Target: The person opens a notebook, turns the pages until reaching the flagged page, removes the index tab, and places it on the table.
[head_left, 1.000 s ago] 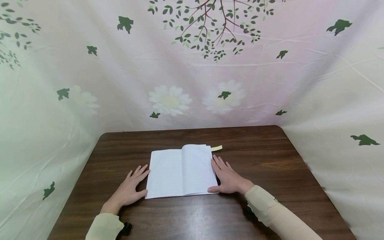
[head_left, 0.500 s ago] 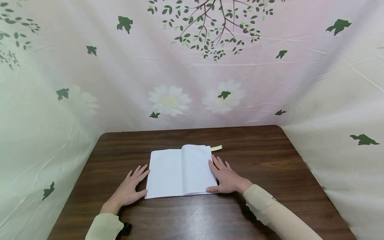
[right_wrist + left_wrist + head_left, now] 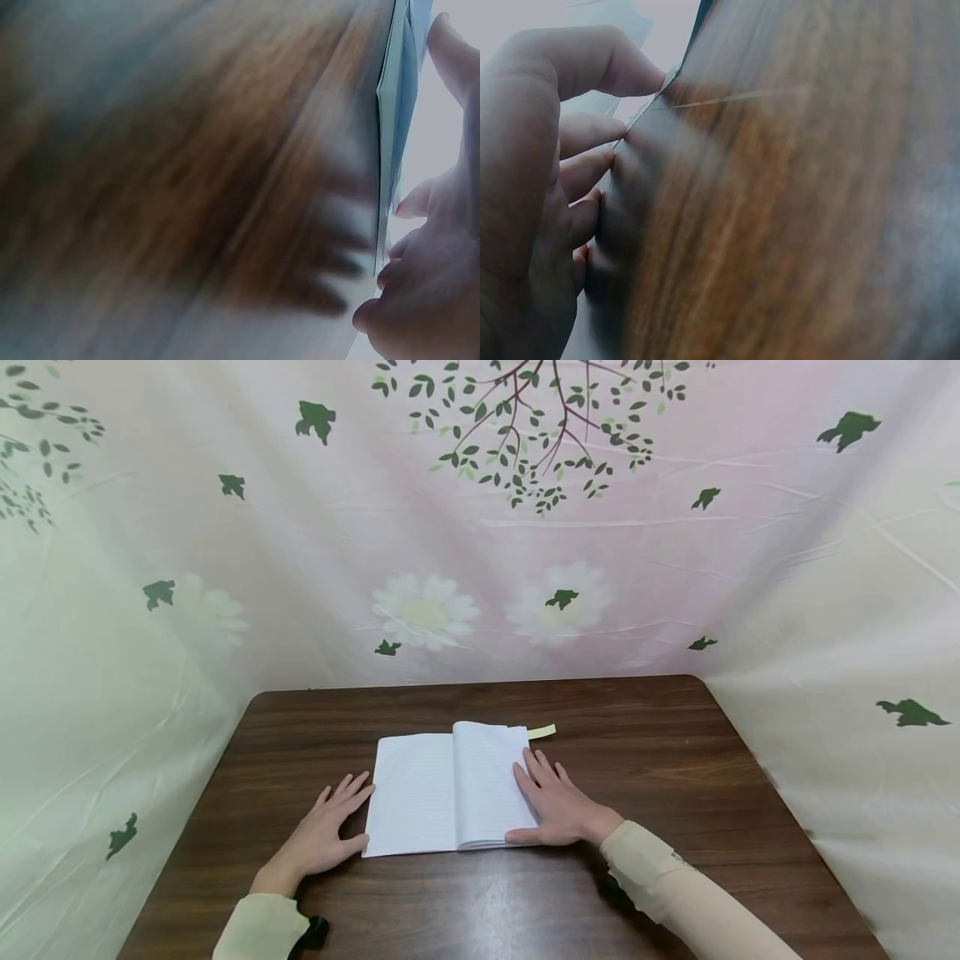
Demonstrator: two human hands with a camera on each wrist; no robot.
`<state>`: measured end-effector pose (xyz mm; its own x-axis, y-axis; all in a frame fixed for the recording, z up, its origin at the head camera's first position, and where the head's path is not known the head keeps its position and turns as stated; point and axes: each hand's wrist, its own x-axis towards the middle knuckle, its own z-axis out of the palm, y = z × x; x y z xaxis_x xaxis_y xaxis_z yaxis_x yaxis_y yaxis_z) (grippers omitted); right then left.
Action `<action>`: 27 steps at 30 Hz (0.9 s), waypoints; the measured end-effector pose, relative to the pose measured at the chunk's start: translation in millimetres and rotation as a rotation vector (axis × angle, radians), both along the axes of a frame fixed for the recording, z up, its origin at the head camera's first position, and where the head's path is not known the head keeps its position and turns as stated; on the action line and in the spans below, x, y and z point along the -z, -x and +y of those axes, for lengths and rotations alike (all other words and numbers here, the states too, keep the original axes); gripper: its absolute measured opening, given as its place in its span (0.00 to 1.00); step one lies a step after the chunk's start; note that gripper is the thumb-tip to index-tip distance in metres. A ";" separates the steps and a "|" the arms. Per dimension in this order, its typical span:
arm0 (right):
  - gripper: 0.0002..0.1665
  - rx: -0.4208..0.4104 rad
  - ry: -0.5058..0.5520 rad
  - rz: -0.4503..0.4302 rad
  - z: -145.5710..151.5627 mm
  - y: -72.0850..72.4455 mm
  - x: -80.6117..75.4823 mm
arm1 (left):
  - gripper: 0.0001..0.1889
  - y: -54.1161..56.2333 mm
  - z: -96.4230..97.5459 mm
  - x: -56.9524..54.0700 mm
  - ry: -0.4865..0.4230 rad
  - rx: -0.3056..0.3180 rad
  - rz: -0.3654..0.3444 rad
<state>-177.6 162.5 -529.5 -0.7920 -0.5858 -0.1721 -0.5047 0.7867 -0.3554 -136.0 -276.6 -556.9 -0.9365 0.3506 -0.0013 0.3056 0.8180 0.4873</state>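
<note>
An open notebook [image 3: 412,793] with lined white pages lies flat on the dark wooden table [image 3: 300,727]. A yellow tab [image 3: 542,732] sticks out at its upper right edge. My left hand [image 3: 318,835] is spread out, thumb and fingertips touching the notebook's left edge; the left wrist view shows the thumb [image 3: 607,64] at that edge. On the right page my right hand [image 3: 558,806] rests with straight, spread fingers, covering part of the page's right side. The right page bulges slightly near the spine. In the right wrist view, the page stack's edge [image 3: 386,150] runs beside the right hand.
Fabric [image 3: 465,552] printed with leaves, birds and daisies hangs behind the table and along both sides. A dark strap [image 3: 313,933] is at the left wrist. Table surface surrounds the notebook on all sides.
My right hand has slid a little to the left over the right page, and the top sheet has shifted and bulged slightly leftward. The left hand stays put.
</note>
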 end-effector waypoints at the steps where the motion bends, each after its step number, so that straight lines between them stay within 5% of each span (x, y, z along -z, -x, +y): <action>1: 0.75 -0.003 -0.002 0.002 -1.1 -0.2 -0.6 | 0.41 -0.1 0.0 0.1 0.002 0.001 0.001; 27: 0.81 -0.076 0.061 0.061 -13.7 -0.6 -6.6 | 0.41 1.2 0.1 -0.3 0.006 0.002 -0.004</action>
